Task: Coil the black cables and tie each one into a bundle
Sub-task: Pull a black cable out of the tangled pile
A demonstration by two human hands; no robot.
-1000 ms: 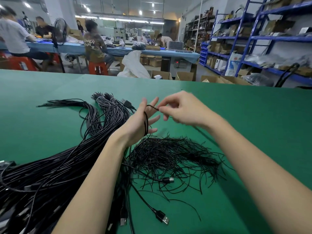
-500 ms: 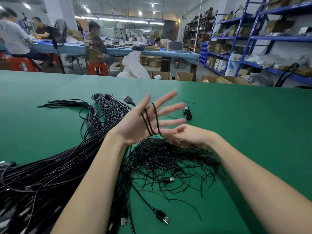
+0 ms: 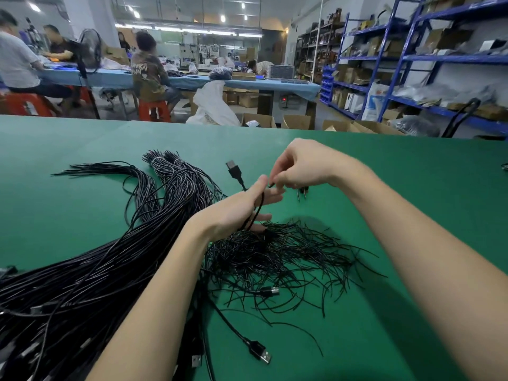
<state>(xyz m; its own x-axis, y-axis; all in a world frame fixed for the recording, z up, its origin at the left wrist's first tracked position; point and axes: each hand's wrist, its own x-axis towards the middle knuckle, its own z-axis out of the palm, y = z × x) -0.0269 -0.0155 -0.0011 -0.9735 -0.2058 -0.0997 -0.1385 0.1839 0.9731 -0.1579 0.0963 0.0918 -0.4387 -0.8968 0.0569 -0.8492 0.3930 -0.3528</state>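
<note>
Winding across the left hand, a black cable runs over the palm between the straightened fingers and the thumb, so this hand serves as a flat, open former held just above the green table. The right hand hovers just past the left fingertips, its fingers curled down and pinching the same cable where it leaves the left hand; the exact pinch point is blurred. A USB plug sticks up just beyond the left hand, on the far side of it from the person, and whether it belongs to the held cable I cannot tell. Directly under and nearer than the left hand lies a loose heap of thin black ties, spreading out toward the right forearm. To the left of the left hand, a thick mass of uncoiled black cables stretches along the table, its far ends fanned out beyond the hand's left side. Nearer than the left hand, past the ties, two more USB connectors lie on the green surface. Far beyond the hands, people sit at a blue workbench, and blue shelving stands to its right.
</note>
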